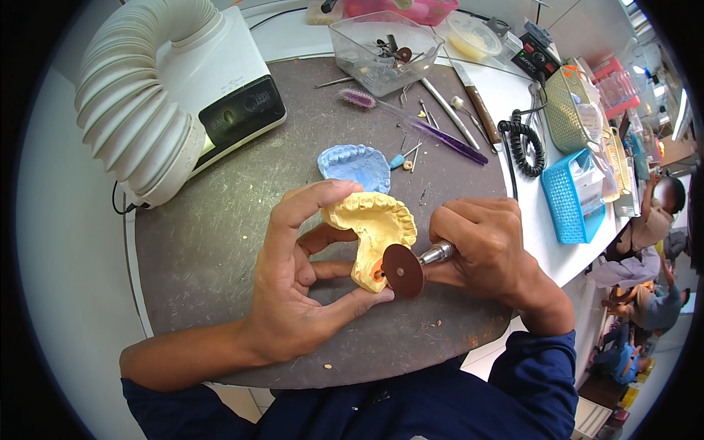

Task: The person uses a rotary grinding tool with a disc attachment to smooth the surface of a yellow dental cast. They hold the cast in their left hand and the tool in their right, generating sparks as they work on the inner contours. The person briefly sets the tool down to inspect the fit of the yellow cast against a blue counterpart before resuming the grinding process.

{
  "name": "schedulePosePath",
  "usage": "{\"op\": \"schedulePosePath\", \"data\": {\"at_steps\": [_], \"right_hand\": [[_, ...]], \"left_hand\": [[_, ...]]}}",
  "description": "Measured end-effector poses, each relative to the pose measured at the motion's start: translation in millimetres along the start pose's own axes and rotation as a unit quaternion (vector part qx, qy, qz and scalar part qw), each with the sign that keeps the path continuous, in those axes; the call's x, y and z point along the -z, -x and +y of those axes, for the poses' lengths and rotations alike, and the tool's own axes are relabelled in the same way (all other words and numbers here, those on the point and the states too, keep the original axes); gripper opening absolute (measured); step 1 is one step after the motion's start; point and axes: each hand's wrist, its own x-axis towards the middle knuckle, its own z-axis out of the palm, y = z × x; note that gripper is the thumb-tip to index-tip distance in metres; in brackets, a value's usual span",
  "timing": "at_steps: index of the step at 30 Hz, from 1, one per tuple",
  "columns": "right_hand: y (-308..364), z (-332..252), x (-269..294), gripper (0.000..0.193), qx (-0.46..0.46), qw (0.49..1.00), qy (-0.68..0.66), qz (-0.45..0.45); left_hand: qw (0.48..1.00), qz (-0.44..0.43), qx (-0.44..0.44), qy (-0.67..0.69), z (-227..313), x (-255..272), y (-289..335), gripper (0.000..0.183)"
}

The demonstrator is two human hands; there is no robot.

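Observation:
My left hand [293, 275] is closed around a yellow plaster dental model [372, 220], with the thumb at its lower end and a fingertip on its upper rim. The model is arch-shaped with a row of teeth, and a small orange patch shows near its lower end. In my right hand [480, 246] is a rotary handpiece [438, 253], its metal nose pointing left. A round brown cutting disc [403, 270] is mounted on its tip, right by the model's lower end; whether the two touch I cannot tell. Behind the model, a blue dental model [356, 167] lies on the dark board.
A white machine with a ribbed hose [132, 95] stands at the left. Toward the back are a clear plastic bin [385, 55], a purple toothbrush [411, 121] and a wooden-handled knife [475, 99]. A coiled black cable [524, 143] and a blue basket [568, 198] sit at the right.

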Motion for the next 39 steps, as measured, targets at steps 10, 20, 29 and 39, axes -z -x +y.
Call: {"op": "schedulePosePath", "data": {"at_steps": [10,20,29,39], "right_hand": [[0,0,0,0.052,0.002,1.0,-0.005,-0.007],[-1,0,-1,0.053,0.001,1.0,-0.009,-0.001],[-1,1,0,0.053,0.004,1.0,-0.016,0.022],[-2,-2,7,0.053,-0.036,0.997,-0.043,0.052]], "left_hand": [[1.0,-0.001,-0.002,-0.005,1,0,0,0.089],[1.0,-0.012,-0.005,-0.022,0,1,0,0.091],[0.999,0.006,0.037,0.035,3,-1,0,0.088],[0.976,0.032,0.184,0.113,17,1,-4,0.087]]}}
